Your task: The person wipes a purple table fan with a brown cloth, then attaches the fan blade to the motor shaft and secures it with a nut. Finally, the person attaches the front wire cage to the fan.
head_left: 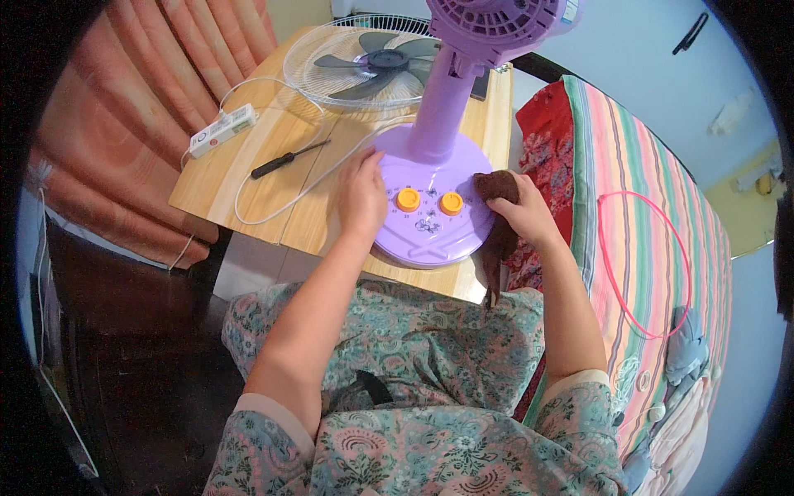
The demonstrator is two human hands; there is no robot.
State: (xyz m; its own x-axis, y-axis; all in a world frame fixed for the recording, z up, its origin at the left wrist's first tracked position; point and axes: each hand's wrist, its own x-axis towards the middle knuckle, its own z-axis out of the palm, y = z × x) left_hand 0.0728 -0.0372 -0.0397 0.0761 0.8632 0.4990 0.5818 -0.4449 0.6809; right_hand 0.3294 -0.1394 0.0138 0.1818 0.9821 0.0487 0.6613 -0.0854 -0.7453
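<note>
A purple electric fan stands upright on the wooden table, its round base (pixel 430 245) bearing two yellow knobs (pixel 408 199). My left hand (pixel 361 194) grips the left edge of that base. In my right hand (pixel 529 211) is a bunched dark brown cloth (pixel 496 187), pressed against the base's right edge, its lower end hanging past the table edge. The purple column (pixel 438 116) rises to the motor housing (pixel 499 25), which is cut off by the top of the picture. Behind it lies the wire fan guard with grey blades (pixel 387 60).
On the table (pixel 223 178) at left are a screwdriver (pixel 285 160), a white power strip (pixel 223 131) and a looping white cord (pixel 273 220). An orange curtain (pixel 107 124) hangs at far left. To the right is a striped bed (pixel 628 273) with a pink hoop (pixel 608 273).
</note>
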